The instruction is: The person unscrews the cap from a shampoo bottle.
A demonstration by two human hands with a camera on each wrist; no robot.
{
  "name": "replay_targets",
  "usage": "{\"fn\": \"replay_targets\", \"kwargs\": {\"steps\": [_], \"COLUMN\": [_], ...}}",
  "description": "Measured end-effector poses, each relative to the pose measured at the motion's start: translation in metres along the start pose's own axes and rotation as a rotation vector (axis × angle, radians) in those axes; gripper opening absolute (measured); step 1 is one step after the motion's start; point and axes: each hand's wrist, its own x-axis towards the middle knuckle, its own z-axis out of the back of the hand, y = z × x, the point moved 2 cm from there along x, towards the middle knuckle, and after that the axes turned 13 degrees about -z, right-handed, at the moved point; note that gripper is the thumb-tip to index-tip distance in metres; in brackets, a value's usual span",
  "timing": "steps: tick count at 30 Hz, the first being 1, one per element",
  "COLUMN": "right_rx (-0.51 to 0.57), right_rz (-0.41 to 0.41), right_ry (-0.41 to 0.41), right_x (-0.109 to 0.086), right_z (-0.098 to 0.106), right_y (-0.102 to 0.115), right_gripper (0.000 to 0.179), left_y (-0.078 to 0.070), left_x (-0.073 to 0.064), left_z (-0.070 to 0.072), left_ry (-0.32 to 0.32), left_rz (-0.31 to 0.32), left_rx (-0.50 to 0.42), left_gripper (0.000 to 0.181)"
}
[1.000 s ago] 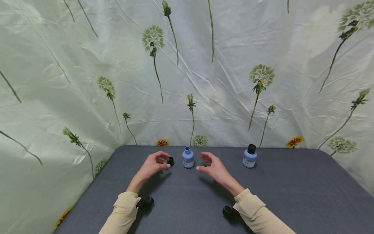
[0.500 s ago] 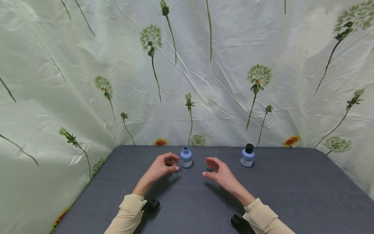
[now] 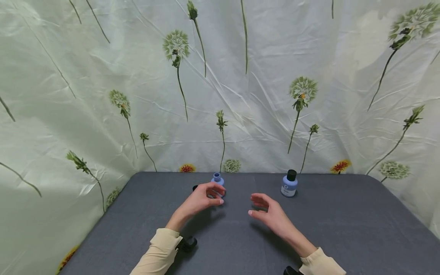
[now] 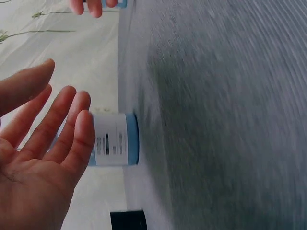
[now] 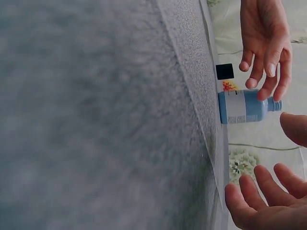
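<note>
An uncapped blue bottle [image 3: 217,178] stands upright near the table's far edge, its lower part mostly covered by my left hand [image 3: 204,198] in the head view. That hand holds nothing; its fingers are loosely bent, thumb apart, in front of the bottle [image 5: 242,106]. To the bottle's left lies its black cap [image 5: 224,71], of which only a sliver shows past the left hand in the head view. My right hand [image 3: 275,218] hovers over the table to the right, fingers relaxed and holding nothing. Farther right stands a second blue bottle [image 3: 289,185] with a black cap on.
A dark grey cloth covers the table [image 3: 343,225]. Right behind its far edge hangs a pale curtain [image 3: 261,126] printed with dandelions. Black wrist cameras [image 3: 187,244] sit under both sleeves.
My left hand has moved right, from beside the cap to in front of the uncapped bottle. My right hand has drawn away from that bottle, rightward and nearer to me. The bottles stay put.
</note>
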Motion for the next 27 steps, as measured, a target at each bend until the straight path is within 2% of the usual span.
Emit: {"fn": "replay_targets", "kwargs": {"steps": [6,7,13,14,19,27], "right_rx": [0.013,0.014,0.026,0.025,-0.01,-0.061], "right_rz": [-0.018,-0.023,-0.013,-0.008,-0.033,-0.043], "right_ry": [-0.027,-0.032,-0.05,-0.052,-0.065,-0.08], "right_x": [-0.009,-0.01,-0.019,-0.02,-0.024,-0.033], "right_z": [0.011,0.013,0.025,0.027,0.04,0.065], "right_y": [-0.004,-0.004,-0.007,-0.008,-0.012,-0.022], "right_gripper": [0.052,0.052,0.052,0.052,0.054,0.057], "left_y": [-0.005,-0.011,-0.013,-0.009,-0.009,-0.003], "left_x": [0.008,0.009,0.022,0.024,0.031,0.043], "left_z": [-0.013,-0.015,-0.032,-0.035,-0.041,-0.056], "left_ry": [0.034,0.038,0.055,0.055,0.063,0.055], "left_rz": [0.004,0.002,-0.007,-0.004,0.005,-0.037], "left_rx": [-0.022,-0.02,-0.02,-0.022,-0.032,-0.055], "left_gripper": [0.036,0.035,0.032,0.033,0.033,0.032]}}
